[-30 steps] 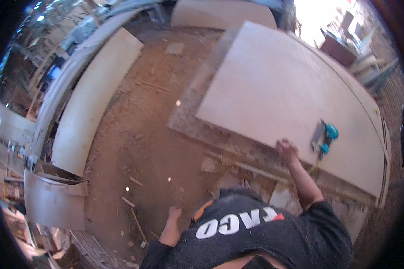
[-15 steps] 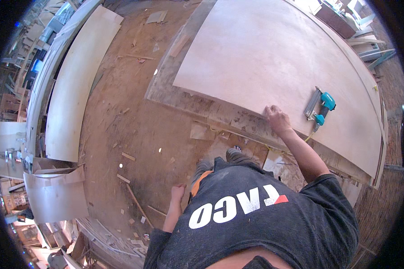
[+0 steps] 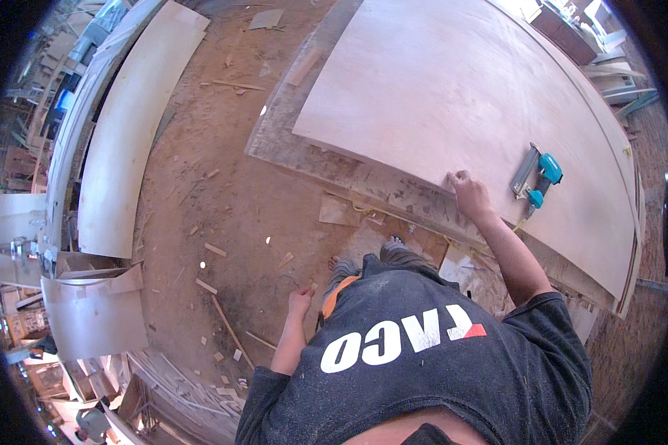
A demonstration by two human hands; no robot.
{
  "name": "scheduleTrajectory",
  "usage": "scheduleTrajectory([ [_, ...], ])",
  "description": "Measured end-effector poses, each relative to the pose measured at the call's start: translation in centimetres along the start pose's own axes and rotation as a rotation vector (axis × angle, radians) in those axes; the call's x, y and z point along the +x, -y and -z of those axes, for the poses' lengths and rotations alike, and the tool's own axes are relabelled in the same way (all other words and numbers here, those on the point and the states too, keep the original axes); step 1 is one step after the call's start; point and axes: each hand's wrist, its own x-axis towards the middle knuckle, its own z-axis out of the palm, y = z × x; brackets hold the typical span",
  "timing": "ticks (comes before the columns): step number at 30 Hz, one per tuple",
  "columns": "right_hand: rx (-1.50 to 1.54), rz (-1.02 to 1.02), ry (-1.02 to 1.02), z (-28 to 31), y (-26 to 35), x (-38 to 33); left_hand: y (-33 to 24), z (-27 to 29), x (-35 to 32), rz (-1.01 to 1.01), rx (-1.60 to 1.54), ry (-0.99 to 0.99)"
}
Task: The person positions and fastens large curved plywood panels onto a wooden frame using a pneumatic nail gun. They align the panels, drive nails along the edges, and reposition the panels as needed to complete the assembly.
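Note:
A large pale plywood sheet [image 3: 423, 96] lies on a low, stained work table [image 3: 334, 167]. At the sheet's near edge, my right hand [image 3: 470, 194] rests with curled fingers; whatever they may hold is hidden. Right of that hand, a teal and black nail gun [image 3: 539, 178] lies on the sheet, a yellow hose [image 3: 523, 222] running from its handle end over the edge. My left hand [image 3: 300, 302] hangs low beside my body, away from the table. Its fingers are closed, with a small pale bit at their tip too small to name.
Wood strips [image 3: 230, 326] and scraps litter the brown floor [image 3: 193, 193]. Along the left stand a long pale panel [image 3: 122, 141] and a bent sheet [image 3: 96, 319]. A dark brown box-like piece [image 3: 564, 33] and loose boards [image 3: 616, 85] lie at the far right.
The view has shifted slightly. My left hand has risen a little forward. My right hand stays at the sheet's edge, its fingers curled more tightly. The nail gun lies where it was.

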Motion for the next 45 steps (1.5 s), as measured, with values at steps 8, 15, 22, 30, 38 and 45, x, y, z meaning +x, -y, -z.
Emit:
scheduleTrajectory([
  [8, 0.068, 0.026, -0.015, 1.1, -0.2, 0.7, 4.2, 0.5, 2.8, -0.165, 0.052, 0.002],
  [15, 0.114, -0.084, -0.028, 0.5, -0.6, -0.3, 3.6, 1.8, 5.3, -0.2, 0.095, 0.129],
  [22, 0.165, -0.179, -0.33, -3.3, 2.2, -0.8, 6.9, 1.7, 11.4, -0.141, 0.083, 0.203],
  [30, 0.502, -0.364, -0.744, -7.9, 2.7, -10.8, -0.4, 4.9, 11.8, -0.185, 0.297, 0.238],
  [38, 0.483, -0.753, -0.809, -8.9, -6.4, -15.9, -6.0, 1.7, 12.7, -0.434, 0.321, 0.179],
  [45, 0.512, -0.822, -0.973, -7.6, -14.5, -13.7, -10.0, -2.6, 7.5, -0.217, 0.193, 0.175],
])
